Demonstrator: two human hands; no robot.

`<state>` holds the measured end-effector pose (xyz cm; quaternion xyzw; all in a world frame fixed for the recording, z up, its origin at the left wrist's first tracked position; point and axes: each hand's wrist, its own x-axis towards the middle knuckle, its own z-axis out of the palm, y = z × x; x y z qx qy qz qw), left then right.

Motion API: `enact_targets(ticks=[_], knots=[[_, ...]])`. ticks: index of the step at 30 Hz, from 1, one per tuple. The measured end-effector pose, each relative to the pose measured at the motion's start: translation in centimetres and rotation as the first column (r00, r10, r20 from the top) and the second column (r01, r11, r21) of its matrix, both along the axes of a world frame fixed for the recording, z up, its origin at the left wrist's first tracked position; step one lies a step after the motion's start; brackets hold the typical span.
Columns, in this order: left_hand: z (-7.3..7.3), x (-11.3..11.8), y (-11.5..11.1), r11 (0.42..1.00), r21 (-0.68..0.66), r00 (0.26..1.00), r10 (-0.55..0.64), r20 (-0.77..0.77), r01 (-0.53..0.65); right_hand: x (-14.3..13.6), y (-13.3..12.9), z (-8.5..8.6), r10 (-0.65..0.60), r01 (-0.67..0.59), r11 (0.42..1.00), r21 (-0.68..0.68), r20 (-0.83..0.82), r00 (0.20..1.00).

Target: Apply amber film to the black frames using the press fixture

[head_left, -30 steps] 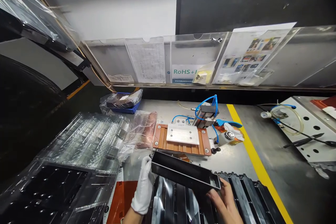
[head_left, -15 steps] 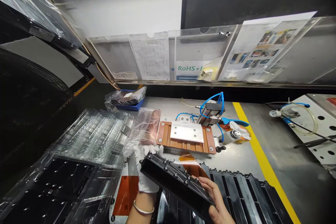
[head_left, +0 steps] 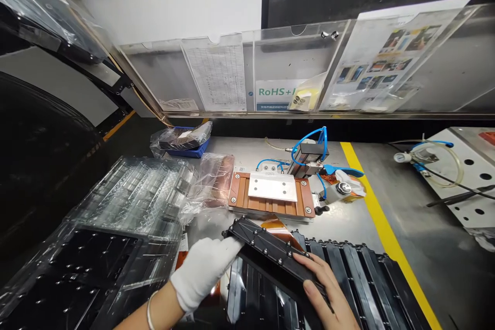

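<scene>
A long black plastic part [head_left: 266, 243] with small metal studs along its top is held tilted above the front of the bench. My right hand [head_left: 323, 286], bare, is closed around its near right end, fingers over the top and thumb on the side. At the far left end, my left hand [head_left: 209, 268], in a white glove, is closed with its fingertips against the part's side edge; those tips are partly hidden. Below lies a row of similar black parts [head_left: 359, 278]. A sheet of amber film [head_left: 280, 228] shows behind the held part.
A brown fixture [head_left: 240, 191] with a white plate [head_left: 273, 187] and blue air tubes stands behind. Clear plastic trays [head_left: 127, 196] lie left, beside a bagged copper-coloured item [head_left: 220, 180]. A blue bin [head_left: 189, 150] sits farther back. Right are a dispenser bottle [head_left: 342, 191] and yellow tape line [head_left: 381, 221].
My left hand has moved from behind the part's far end to its near left side. The part has shifted slightly right, still in my right hand. The camera view has shifted a little.
</scene>
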<state>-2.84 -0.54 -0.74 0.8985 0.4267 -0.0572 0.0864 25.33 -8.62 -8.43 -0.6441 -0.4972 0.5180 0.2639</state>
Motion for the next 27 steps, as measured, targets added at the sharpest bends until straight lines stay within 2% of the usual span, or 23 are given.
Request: enact_targets(ticks=[2, 5, 8, 11, 13, 16, 18, 20, 22, 24, 27], knots=[[-0.5, 0.7, 0.4, 0.999, -0.034, 0.994, 0.011, -0.108, -0.015, -0.7, 0.0, 0.2, -0.01, 0.01, 1.0, 0.009, 0.011, 1.0], [-1.0, 2.1, 0.1, 0.998, -0.057, 0.99, -0.005, -0.144, -0.003, -2.1, 0.0, 0.4, -0.082, 0.081, 0.996, 0.037, 0.023, 0.996], [-1.1, 4.6, -1.3, 0.991, -0.067, 0.987, -0.125, -0.1, 0.119, -3.6, 0.2, 0.3, -0.154, 0.154, 0.985, 0.072, 0.002, 0.988], [-1.0, 7.1, -2.8, 0.96, -0.053, 0.959, -0.278, -0.045, 0.276, -4.6, 0.4, 0.0, -0.098, 0.099, 0.993, 0.068, -0.026, 0.995], [-1.0, 7.9, -3.3, 0.942, -0.066, 0.943, -0.331, -0.026, 0.328, -4.8, 0.4, 0.0, -0.048, 0.05, 0.998, 0.049, -0.042, 0.998], [-1.3, 6.6, -2.8, 0.967, -0.112, 0.971, -0.235, -0.037, 0.229, -4.5, 0.0, 0.0, -0.011, 0.011, 1.0, 0.004, -0.075, 0.997], [-1.5, 4.7, -1.9, 0.984, -0.146, 0.983, -0.121, -0.136, 0.101, -4.3, -0.4, 0.1, -0.038, 0.036, 0.999, -0.025, -0.076, 0.996], [-1.5, 2.9, -1.0, 0.987, -0.161, 0.963, -0.045, -0.264, 0.002, -4.0, -0.7, 0.1, -0.093, 0.091, 0.995, -0.032, -0.063, 0.994], [-1.3, 1.8, -0.5, 0.99, -0.141, 0.939, -0.042, -0.341, -0.007, -3.7, -0.8, 0.0, -0.108, 0.105, 0.994, -0.041, -0.06, 0.992], [-1.3, 1.5, -0.3, 0.994, -0.098, 0.929, -0.073, -0.363, 0.04, -3.5, -0.7, -0.2, -0.071, 0.066, 0.996, -0.068, -0.08, 0.994], [-2.1, 1.9, -0.5, 0.997, -0.066, 0.95, -0.063, -0.307, 0.045, -3.7, -0.6, -0.5, -0.057, 0.048, 0.995, -0.087, -0.106, 0.993]])
